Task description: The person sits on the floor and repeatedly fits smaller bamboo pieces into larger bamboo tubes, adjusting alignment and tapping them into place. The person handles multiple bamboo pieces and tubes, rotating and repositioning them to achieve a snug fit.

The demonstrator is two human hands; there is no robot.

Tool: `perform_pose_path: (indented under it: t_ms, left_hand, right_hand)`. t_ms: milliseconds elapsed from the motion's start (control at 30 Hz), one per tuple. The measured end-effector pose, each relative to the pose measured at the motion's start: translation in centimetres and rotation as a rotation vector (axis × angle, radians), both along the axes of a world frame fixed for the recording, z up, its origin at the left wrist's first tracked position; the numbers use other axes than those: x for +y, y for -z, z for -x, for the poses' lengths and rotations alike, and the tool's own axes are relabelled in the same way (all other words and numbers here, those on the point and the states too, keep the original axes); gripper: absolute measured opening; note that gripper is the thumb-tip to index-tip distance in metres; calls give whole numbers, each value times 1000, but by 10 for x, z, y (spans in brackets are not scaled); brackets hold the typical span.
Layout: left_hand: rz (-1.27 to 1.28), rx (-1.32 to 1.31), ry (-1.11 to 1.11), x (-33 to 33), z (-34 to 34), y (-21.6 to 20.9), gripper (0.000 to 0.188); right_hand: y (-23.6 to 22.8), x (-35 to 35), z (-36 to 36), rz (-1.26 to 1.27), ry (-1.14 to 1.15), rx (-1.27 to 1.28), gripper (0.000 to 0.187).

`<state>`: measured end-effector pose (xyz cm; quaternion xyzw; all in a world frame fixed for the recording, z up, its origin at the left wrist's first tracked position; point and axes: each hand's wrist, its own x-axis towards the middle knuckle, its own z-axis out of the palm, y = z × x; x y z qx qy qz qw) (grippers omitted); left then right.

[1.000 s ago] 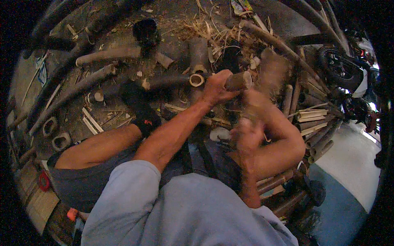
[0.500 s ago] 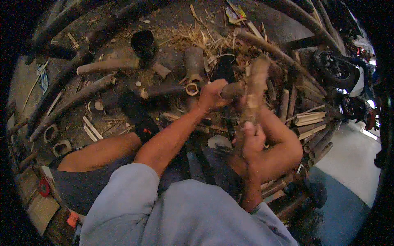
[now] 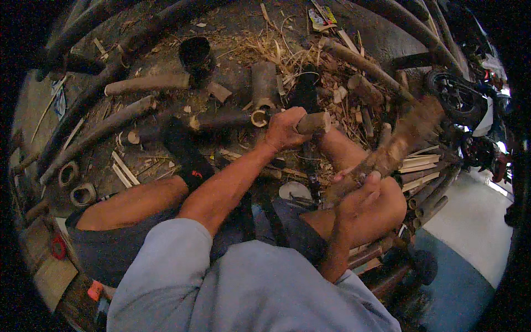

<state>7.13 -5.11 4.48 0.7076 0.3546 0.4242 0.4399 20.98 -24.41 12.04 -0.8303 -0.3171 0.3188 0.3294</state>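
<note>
My left hand (image 3: 285, 130) is wrapped round a thick round wooden handle (image 3: 314, 123), whose blunt end sticks out to the right. What the handle joins on its other side is mostly hidden by my fingers. Just left of that hand is the open, pale-rimmed end of a bamboo tube (image 3: 224, 120), lying sideways. A thick bamboo piece (image 3: 263, 83) stretches away behind it. In my right hand (image 3: 362, 199), over my right thigh, a rough wooden club (image 3: 406, 141) tilts up to the right, its far end smeared by motion. The club is apart from the handle.
Bamboo poles (image 3: 146, 88) lie about at the left, with a black pot (image 3: 195, 55) near them. Wood shavings (image 3: 271, 50) litter the ground ahead. Split sticks (image 3: 419, 160) are stacked at the right, and a motorbike wheel (image 3: 451, 91) stands beyond. Two short bamboo rings (image 3: 83, 195) lie at left.
The club has swung away to the right from beside the handle's end, and my right hand has moved right with it. My left hand stays in nearly the same place on the handle.
</note>
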Motion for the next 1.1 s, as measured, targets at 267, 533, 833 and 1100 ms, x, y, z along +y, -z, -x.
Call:
perform_pose_path:
  t_ms: [267, 533, 833, 1100]
  left_hand:
    - [5, 35, 11, -2, 3, 7, 40]
    - [-54, 52, -23, 0, 2, 10, 40]
    - [-96, 73, -15, 4, 3, 24, 47]
    - [-37, 95, -6, 5, 14, 15, 55]
  right_hand:
    - [-71, 33, 10, -32, 199, 442, 64]
    - [-69, 53, 25, -123, 95, 283, 42]
    - [-63, 42, 9, -67, 60, 227, 45]
    - [-43, 59, 19, -17, -25, 273, 45]
